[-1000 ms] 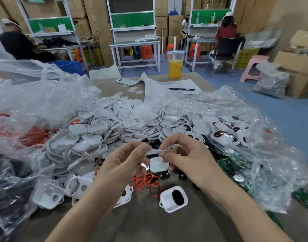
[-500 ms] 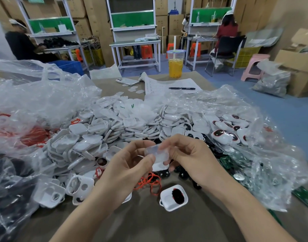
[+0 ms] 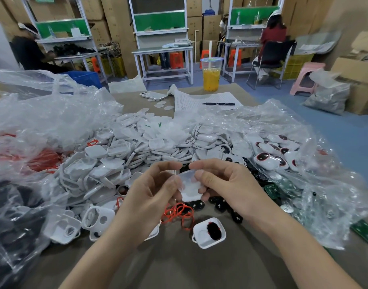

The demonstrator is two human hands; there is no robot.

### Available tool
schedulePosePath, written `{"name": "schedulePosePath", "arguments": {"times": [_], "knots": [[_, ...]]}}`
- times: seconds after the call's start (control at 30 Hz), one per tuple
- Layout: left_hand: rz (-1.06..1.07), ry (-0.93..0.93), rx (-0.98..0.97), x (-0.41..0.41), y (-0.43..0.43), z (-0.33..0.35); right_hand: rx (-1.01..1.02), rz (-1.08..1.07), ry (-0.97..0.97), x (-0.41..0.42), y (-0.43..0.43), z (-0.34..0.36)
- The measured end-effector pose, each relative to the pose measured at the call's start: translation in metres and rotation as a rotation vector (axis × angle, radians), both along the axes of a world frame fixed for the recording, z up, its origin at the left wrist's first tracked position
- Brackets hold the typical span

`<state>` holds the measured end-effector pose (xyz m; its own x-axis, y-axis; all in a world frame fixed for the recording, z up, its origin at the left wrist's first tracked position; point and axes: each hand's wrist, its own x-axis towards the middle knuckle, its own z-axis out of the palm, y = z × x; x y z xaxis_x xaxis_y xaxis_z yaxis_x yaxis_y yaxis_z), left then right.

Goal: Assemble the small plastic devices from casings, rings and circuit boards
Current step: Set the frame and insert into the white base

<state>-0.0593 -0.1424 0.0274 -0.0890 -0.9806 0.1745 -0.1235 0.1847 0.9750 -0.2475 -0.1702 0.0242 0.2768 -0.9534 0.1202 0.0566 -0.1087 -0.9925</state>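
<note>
White casing half (image 3: 189, 187), a pale translucent shell, is held in mid-air between both hands above the near middle of the counter (image 3: 179, 265), seen from the head camera. The left hand (image 3: 151, 197) has its fingers (image 3: 168, 166) curled over the top and its thumb pressed to the shell's left edge. The right hand (image 3: 224, 188) pinches the right edge, with the thumb on the face and the other fingers curled behind and beneath. The two index fingertips nearly meet above the piece. Whether anything sits inside the shell cannot be told.

Directly below the hands, a tangle of orange-red rings (image 3: 179, 213) lies on the counter. Just beside it to the right is an open white casing (image 3: 209, 232) with a black part seated in it. Small black round parts (image 3: 218, 205) are scattered under the right hand.

A large heap of white casings (image 3: 120, 163) fills the middle and left of the counter, spilling from crumpled clear plastic bags (image 3: 43, 122). To the right, another clear bag (image 3: 316, 184) holds casings with dark red windows (image 3: 268, 159), and green circuit boards (image 3: 271, 189) lie at its near edge.

At the far end of the counter stand a cup of orange drink (image 3: 211, 74) with a straw, a phone (image 3: 153, 95), and a printed sheet (image 3: 191, 101) with a pen (image 3: 218, 103) on it.
</note>
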Motion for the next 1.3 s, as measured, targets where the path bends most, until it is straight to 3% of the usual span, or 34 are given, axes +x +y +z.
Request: {"name": "schedulePosePath", "arguments": {"times": [0.37, 0.93, 1.0, 1.13, 1.3], "knots": [[0.059, -0.032, -0.118, 0.005, -0.001, -0.005, -0.004, -0.021, -0.015, -0.001, -0.001, 0.001], [0.054, -0.136, -0.15, 0.002, 0.0, -0.012, 0.057, 0.0, -0.047, -0.002, -0.005, -0.005], [0.087, -0.238, -0.238, 0.002, 0.002, -0.011, 0.056, 0.004, -0.063, -0.002, -0.006, -0.005], [0.024, -0.614, -0.527, 0.005, 0.003, -0.014, 0.069, 0.029, -0.093, -0.002, -0.004, -0.004], [-0.002, -0.693, -0.566, 0.005, 0.005, -0.015, 0.091, 0.073, -0.09, -0.003, -0.001, -0.001]]}}
